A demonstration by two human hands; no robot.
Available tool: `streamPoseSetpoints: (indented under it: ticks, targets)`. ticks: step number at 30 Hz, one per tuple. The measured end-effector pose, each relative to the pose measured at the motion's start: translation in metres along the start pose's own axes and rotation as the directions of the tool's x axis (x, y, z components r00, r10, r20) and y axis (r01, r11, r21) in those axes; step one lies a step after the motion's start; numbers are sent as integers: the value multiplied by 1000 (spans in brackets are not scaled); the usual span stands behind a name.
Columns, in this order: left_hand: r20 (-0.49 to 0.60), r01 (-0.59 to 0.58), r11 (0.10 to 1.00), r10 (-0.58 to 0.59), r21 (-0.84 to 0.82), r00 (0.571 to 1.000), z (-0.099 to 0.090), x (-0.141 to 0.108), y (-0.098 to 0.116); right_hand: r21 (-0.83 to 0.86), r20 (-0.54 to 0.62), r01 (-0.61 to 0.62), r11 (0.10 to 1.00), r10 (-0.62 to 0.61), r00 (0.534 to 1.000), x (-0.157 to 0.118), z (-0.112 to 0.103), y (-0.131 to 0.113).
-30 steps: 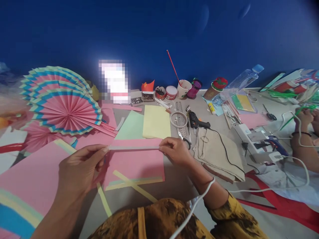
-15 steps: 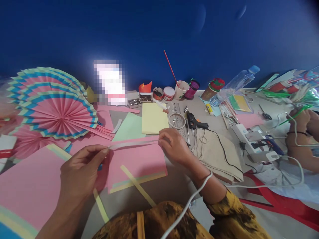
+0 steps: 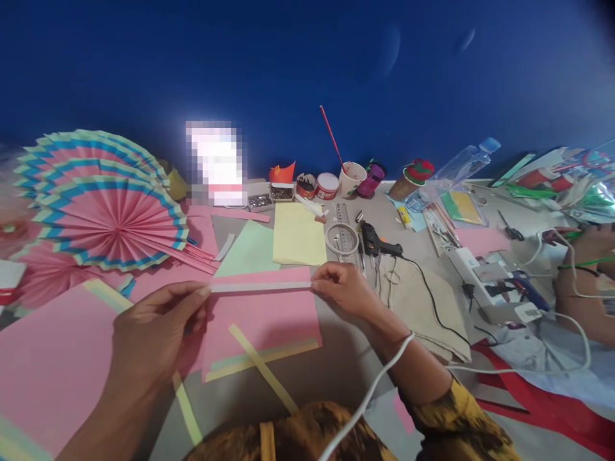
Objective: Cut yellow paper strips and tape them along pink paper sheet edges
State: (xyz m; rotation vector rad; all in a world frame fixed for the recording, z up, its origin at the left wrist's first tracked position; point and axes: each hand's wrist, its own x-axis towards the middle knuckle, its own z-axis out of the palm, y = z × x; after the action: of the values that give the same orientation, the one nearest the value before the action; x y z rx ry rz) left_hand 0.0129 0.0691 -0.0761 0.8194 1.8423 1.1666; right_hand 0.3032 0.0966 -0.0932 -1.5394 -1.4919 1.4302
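A whitish strip of tape (image 3: 262,287) stretches taut and nearly level between my two hands, above a pink sheet (image 3: 269,314) with a green and yellow border along its near edge. My left hand (image 3: 166,314) pinches the strip's left end between thumb and fingers. At the right end, my right hand (image 3: 343,288) grips it with its fingertips. Across the pink sheet's near edge lies a narrow yellow paper strip (image 3: 264,368). Another yellow strip (image 3: 187,410) is partly hidden by my left hand and wrist.
Pleated paper fans (image 3: 118,227) stand at the left. Beyond the sheet are yellow paper (image 3: 300,234), a tape roll (image 3: 328,238) over a steel ruler, and a black glue gun (image 3: 379,242) with its cord. A power strip (image 3: 475,275) and another person's arm (image 3: 593,307) are at the right.
The tape strip, slack and slightly curved before, is now pulled straight. My right hand has come a little nearer to me and to the right. At the far right, the other person's hands have shifted.
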Motion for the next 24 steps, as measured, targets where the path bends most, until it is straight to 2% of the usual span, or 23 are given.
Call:
streamPoseSetpoints:
  ticks: [2, 5, 7, 12, 16, 20, 22, 24]
  targets:
    - [-19, 25, 999, -24, 21, 1000, 4, -2, 4, -149, 2, 96, 984, -97, 995, 5, -2, -3]
    - [-79, -26, 998, 30, 54, 996, 9, -4, 1, -318, 10, 183, 930, -190, 982, 14, -3, -6]
    - [-84, -34, 994, 42, 100, 996, 8, -5, -7, -361, -4, 189, 913, -204, 979, 19, -2, -6]
    - [8, -64, 913, 66, 403, 998, -7, -8, -15, -369, -86, 226, 902, -275, 958, 15, 0, -5]
    - [58, -14, 912, -10, 410, 998, -17, -14, -4, -269, -54, 125, 955, -144, 988, -4, -2, -6]
    - [79, -39, 906, 7, 421, 997, -23, -17, 1, -196, 0, -41, 980, 42, 999, -17, -4, -5]
    - [64, -44, 913, 20, 405, 998, -25, -18, -1, -206, 35, -32, 978, 40, 999, -17, -4, -5]
    - [26, -33, 924, 25, 381, 999, -27, -19, -3, -249, 65, 61, 966, -46, 997, -14, -4, -7]
